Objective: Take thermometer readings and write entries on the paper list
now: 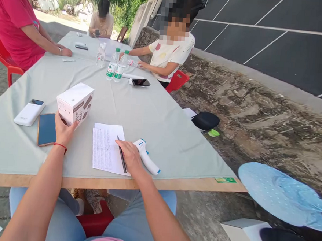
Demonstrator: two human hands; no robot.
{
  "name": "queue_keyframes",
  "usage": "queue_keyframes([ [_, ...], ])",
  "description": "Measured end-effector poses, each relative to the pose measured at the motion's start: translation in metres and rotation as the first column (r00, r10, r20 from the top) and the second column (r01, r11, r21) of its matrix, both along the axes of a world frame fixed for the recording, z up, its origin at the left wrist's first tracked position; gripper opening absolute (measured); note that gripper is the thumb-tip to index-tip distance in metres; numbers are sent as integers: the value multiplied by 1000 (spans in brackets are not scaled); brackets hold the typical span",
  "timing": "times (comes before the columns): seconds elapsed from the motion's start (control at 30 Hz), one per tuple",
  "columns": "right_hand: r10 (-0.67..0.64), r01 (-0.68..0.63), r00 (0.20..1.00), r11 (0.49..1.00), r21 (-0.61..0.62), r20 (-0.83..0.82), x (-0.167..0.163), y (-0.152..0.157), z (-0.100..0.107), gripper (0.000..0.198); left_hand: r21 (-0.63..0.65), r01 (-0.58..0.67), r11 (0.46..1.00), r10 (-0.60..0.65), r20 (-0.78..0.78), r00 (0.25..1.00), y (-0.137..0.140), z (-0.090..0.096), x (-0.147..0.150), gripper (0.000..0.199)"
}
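My left hand (pixel 63 127) grips the lower near edge of a white box (pixel 74 101) with brown printing, tilted on the table. Right beside that hand lies a dark blue phone (pixel 46 129) with a brown edge. My right hand (pixel 131 156) rests over a sheet of handwritten paper (pixel 103 149), fingers closed at the upper part of a black pen (pixel 122 159). The pen slants across the paper's right side; my thumb is hidden. Just right of this hand, a white and blue infrared thermometer (pixel 147 157) lies on the cloth.
A white power bank (pixel 29 112) lies at the left on the pale tablecloth (pixel 139 111). Farther back stand water bottles (pixel 117 66), near a black phone (pixel 141 82). Several people sit around the table. A light blue hat (pixel 280 191) is beyond the table's right corner.
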State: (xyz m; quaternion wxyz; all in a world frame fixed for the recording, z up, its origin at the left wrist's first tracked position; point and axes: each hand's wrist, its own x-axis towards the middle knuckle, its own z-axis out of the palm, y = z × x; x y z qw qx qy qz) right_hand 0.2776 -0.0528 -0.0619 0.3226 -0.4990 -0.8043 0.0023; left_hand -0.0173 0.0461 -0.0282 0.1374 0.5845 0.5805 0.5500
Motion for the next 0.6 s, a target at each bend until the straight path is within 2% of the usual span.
queue_keyframes([
  [0.07,4,-1,997,999,-37,77,1,3,2,45,3,-39,999,38,118,992,-2,3,-1,76],
  [0.13,-10,22,985,997,-70,170,0,7,3,46,39,-24,999,11,307,952,-6,9,-1,71],
  [0.17,-20,39,977,996,-85,213,-2,9,3,46,66,10,998,-37,420,907,-10,13,0,67],
  [0.23,-38,69,962,992,-108,269,-7,10,2,45,103,132,986,-168,627,761,-18,20,4,57],
  [0.3,-42,76,960,991,-114,277,-11,9,2,47,76,338,938,-279,745,606,-28,24,11,52],
  [0.33,-45,76,964,991,-107,263,-11,8,3,49,45,432,901,-307,770,559,-32,23,15,52],
  [0.4,-98,117,973,990,-79,210,-6,1,6,49,-22,564,825,-347,768,538,-39,20,24,56],
  [0.43,-176,190,969,980,-66,176,-1,-3,7,46,-52,605,794,-371,747,552,-41,16,27,58],
  [0.47,-289,301,946,951,-67,145,6,-7,9,42,-80,632,771,-394,720,572,-42,13,30,59],
  [0.5,-422,434,898,896,-92,127,14,-11,10,39,-102,646,757,-412,693,592,-42,10,32,60],
  [0.57,-630,651,759,727,-220,165,31,-18,12,46,-135,651,747,-422,660,621,-40,6,33,61],
  [0.6,-667,696,715,652,-301,210,39,-20,13,51,-142,649,748,-420,656,627,-40,5,33,62],
])
